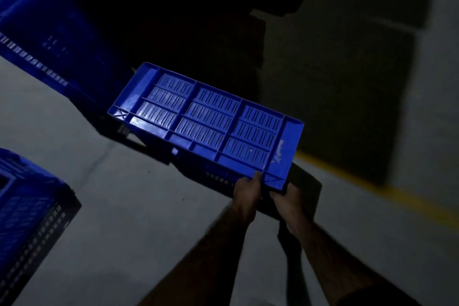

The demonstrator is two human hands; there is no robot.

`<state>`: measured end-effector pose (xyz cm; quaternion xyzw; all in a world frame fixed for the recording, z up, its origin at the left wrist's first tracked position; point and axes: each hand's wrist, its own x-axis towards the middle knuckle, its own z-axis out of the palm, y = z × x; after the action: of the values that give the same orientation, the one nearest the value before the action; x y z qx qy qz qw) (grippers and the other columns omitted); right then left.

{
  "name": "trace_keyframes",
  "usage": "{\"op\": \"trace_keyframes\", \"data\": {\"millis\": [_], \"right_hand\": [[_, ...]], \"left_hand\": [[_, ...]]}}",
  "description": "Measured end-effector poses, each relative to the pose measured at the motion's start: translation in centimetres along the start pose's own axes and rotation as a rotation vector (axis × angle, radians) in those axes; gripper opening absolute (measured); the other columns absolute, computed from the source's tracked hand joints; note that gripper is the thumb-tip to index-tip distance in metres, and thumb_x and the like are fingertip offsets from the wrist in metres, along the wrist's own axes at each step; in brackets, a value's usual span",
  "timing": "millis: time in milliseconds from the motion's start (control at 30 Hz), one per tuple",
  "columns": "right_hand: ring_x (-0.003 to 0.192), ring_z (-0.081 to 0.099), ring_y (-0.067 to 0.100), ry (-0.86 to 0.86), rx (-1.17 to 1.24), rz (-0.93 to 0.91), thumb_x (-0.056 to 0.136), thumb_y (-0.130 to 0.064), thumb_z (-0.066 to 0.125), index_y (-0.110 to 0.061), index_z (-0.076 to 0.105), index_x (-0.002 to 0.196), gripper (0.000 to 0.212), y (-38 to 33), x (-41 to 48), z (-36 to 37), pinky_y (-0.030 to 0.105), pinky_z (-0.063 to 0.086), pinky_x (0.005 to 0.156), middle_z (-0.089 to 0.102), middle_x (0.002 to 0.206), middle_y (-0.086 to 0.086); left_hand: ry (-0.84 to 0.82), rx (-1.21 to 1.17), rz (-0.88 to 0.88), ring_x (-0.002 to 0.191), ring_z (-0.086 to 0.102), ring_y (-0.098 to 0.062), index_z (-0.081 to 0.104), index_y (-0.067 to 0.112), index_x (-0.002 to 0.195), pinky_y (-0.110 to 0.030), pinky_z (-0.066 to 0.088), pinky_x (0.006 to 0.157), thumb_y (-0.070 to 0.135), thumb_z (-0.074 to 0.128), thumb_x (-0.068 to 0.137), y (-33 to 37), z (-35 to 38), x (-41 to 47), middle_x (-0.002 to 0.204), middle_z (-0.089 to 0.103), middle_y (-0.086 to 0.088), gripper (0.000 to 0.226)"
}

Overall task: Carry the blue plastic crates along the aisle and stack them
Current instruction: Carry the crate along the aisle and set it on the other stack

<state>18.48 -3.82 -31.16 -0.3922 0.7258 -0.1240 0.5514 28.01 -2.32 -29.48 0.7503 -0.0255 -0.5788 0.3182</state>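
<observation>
This looks like the carrying step. The blue slotted plastic crate (206,122), ribbed face uppermost, hangs tilted above the grey floor (139,218) and reaches up and leftward from both hands. The left hand (246,192) pinches its near edge, thumb on top and fingers beneath. The right hand (289,200), just beside it, curls round the near corner. Next, I judge, the crate must be squared over the stacked blue crates (37,32) well to the left of the hands, which likely wants a wider hold.
</observation>
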Motion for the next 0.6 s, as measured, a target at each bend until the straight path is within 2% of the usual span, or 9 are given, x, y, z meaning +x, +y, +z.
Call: {"op": "trace_keyframes", "data": {"millis": [67, 133, 333, 367, 433, 467, 500, 567, 600], "right_hand": [[0.099, 0.065, 0.026, 0.003, 0.006, 0.01, 0.079, -0.01, 0.068, -0.012, 0.063, 0.113, 0.034, 0.2, 0.2, 0.0, 0.046, 0.052, 0.09, 0.069, 0.108, 0.009], [0.102, 0.064, 0.027, 0.024, -0.023, -0.018, 0.079, -0.007, 0.067, -0.013, 0.062, 0.112, 0.034, 0.4, 0.5, 0.0, 0.046, 0.052, 0.091, 0.067, 0.109, 0.009], [0.114, 0.058, 0.032, 0.048, -0.109, -0.057, 0.085, -0.008, 0.06, -0.005, 0.054, 0.124, 0.039, 0.7, 0.5, 0.6, 0.044, 0.049, 0.094, 0.062, 0.121, 0.016], [0.114, 0.057, 0.033, 0.076, -0.096, -0.069, 0.088, -0.011, 0.054, -0.003, 0.053, 0.125, 0.038, 0.0, -0.5, 0.6, 0.045, 0.047, 0.096, 0.06, 0.121, 0.018], [0.107, 0.057, 0.034, 0.149, -0.079, -0.151, 0.08, -0.025, 0.04, 0.004, 0.053, 0.122, 0.052, -1.6, -2.9, 0.4, 0.045, 0.046, 0.094, 0.06, 0.112, 0.021], [0.104, 0.057, 0.033, 0.165, -0.092, -0.197, 0.077, -0.028, 0.039, 0.004, 0.051, 0.125, 0.059, -2.5, -4.2, 0.1, 0.043, 0.046, 0.091, 0.059, 0.109, 0.021], [0.105, 0.057, 0.033, 0.177, -0.139, -0.244, 0.08, -0.028, 0.044, 0.002, 0.044, 0.132, 0.06, -3.3, -5.5, -0.1, 0.043, 0.045, 0.09, 0.058, 0.112, 0.022], [0.111, 0.056, 0.038, 0.225, -0.248, -0.372, 0.083, -0.005, 0.056, -0.001, 0.032, 0.141, 0.063, -4.9, -7.4, -0.6, 0.045, 0.046, 0.09, 0.054, 0.123, 0.027], [0.112, 0.056, 0.039, 0.256, -0.251, -0.441, 0.078, 0.005, 0.058, -0.003, 0.034, 0.138, 0.065, -5.8, -8.3, -0.9, 0.044, 0.047, 0.089, 0.054, 0.125, 0.027]], "left_hand": [[0.025, -0.019, -0.012, 0.092, 0.066, -0.032, 0.065, 0.001, 0.102, -0.038, 0.055, 0.081, 0.03, 0.046, 0.094, 0.3, 0.6, -0.4, 0.103, 0.068, -0.019, 0.035], [0.054, -0.017, -0.007, 0.093, 0.065, -0.032, 0.064, -0.001, 0.107, -0.035, 0.053, 0.078, 0.027, 0.043, 0.094, 0.8, 0.8, -1.1, 0.104, 0.067, -0.019, 0.037], [0.06, -0.04, 0.083, 0.091, 0.066, -0.035, 0.062, 0.002, 0.099, -0.043, 0.057, 0.083, 0.025, 0.041, 0.092, 3.2, -0.5, -3.6, 0.102, 0.067, -0.022, 0.032], [0.057, -0.053, 0.089, 0.09, 0.066, -0.038, 0.062, 0.001, 0.096, -0.042, 0.057, 0.078, 0.025, 0.041, 0.09, 3.8, -0.8, -4.2, 0.101, 0.067, -0.026, 0.032], [0.046, -0.109, 0.103, 0.083, 0.068, -0.037, 0.062, -0.002, 0.094, -0.037, 0.057, 0.06, 0.022, 0.04, 0.09, 5.2, -1.8, -5.8, 0.099, 0.068, -0.028, 0.033], [0.033, -0.158, 0.103, 0.077, 0.068, -0.034, 0.061, -0.002, 0.093, -0.031, 0.055, 0.052, 0.019, 0.039, 0.093, 6.0, -2.4, -6.8, 0.093, 0.068, -0.026, 0.03], [0.013, -0.215, 0.099, 0.073, 0.067, -0.029, 0.061, 0.0, 0.09, -0.028, 0.054, 0.05, 0.016, 0.039, 0.096, 6.9, -3.0, -7.8, 0.086, 0.068, -0.022, 0.028], [-0.056, -0.329, 0.106, 0.075, 0.069, -0.026, 0.062, 0.003, 0.09, -0.032, 0.059, 0.061, 0.013, 0.037, 0.098, 8.5, -4.6, -10.0, 0.084, 0.07, -0.017, 0.028], [-0.097, -0.399, 0.118, 0.079, 0.07, -0.027, 0.063, 0.004, 0.092, -0.034, 0.06, 0.068, 0.013, 0.037, 0.099, 9.2, -5.5, -11.1, 0.088, 0.072, -0.017, 0.029]]}}
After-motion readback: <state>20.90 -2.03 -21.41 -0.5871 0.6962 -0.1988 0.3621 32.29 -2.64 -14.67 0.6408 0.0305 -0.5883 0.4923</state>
